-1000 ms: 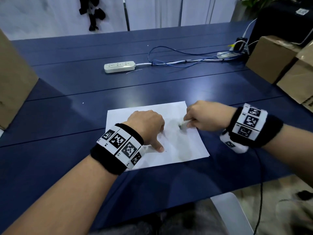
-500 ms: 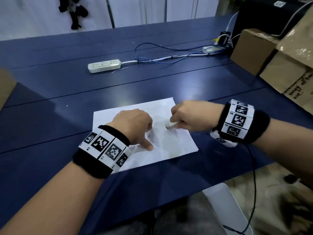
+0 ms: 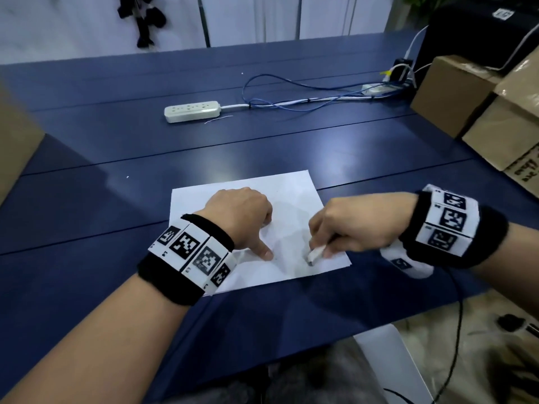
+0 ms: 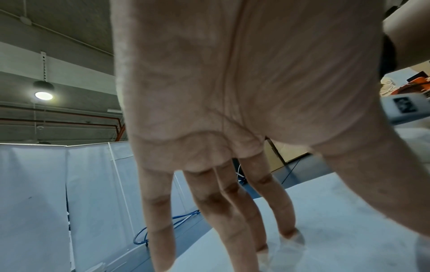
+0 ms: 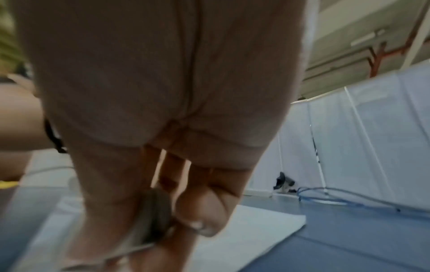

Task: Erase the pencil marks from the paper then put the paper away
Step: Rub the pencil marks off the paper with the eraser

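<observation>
A white sheet of paper (image 3: 294,193) lies flat on the dark blue table (image 3: 116,199) in front of me. My left hand (image 3: 248,220) rests on the sheet's left half, its straight fingers (image 4: 288,220) and thumb pressing down on it. My right hand (image 3: 344,228) pinches a small white eraser (image 3: 315,254) and holds its tip against the paper near the front right corner. A faint grey smudge shows on the paper around the eraser tip. In the right wrist view the eraser (image 5: 153,217) is blurred between thumb and fingers.
A white power strip (image 3: 191,111) with blue and white cables (image 3: 291,100) lies farther back on the table. Cardboard boxes (image 3: 455,94) stand at the right edge, and another box (image 3: 14,141) at the left. White partition panels stand behind the table.
My right hand has slid the eraser from the middle of the sheet toward its front right corner. The left hand stays pressed on the paper.
</observation>
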Action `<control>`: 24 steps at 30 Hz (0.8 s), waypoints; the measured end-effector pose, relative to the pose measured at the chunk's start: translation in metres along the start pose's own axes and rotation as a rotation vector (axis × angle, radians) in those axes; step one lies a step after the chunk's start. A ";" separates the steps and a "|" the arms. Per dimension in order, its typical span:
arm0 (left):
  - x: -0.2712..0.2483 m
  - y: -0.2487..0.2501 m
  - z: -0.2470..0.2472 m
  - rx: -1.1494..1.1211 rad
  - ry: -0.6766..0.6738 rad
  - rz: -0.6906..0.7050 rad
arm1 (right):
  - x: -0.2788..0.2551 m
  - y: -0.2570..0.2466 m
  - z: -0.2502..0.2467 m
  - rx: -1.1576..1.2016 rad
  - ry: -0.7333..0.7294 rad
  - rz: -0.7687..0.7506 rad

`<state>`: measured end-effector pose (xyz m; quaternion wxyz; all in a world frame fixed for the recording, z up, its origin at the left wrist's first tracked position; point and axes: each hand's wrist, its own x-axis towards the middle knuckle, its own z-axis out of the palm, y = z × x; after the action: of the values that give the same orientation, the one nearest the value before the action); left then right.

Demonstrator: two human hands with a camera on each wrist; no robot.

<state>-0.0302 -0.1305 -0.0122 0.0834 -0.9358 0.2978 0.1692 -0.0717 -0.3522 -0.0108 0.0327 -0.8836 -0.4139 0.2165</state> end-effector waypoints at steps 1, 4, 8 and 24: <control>0.000 0.000 0.000 -0.001 -0.002 0.001 | 0.000 0.001 0.001 0.015 -0.010 -0.013; 0.001 0.000 -0.001 -0.004 -0.009 0.004 | 0.014 0.014 -0.006 -0.157 0.080 0.200; 0.001 0.001 -0.001 -0.003 0.002 0.007 | 0.012 0.021 -0.007 -0.215 0.139 0.226; -0.001 0.000 0.001 -0.003 0.012 0.015 | -0.002 0.001 0.001 -0.005 -0.034 0.080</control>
<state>-0.0313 -0.1301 -0.0131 0.0793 -0.9347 0.3049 0.1647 -0.0725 -0.3539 -0.0109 0.0146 -0.8956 -0.3794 0.2317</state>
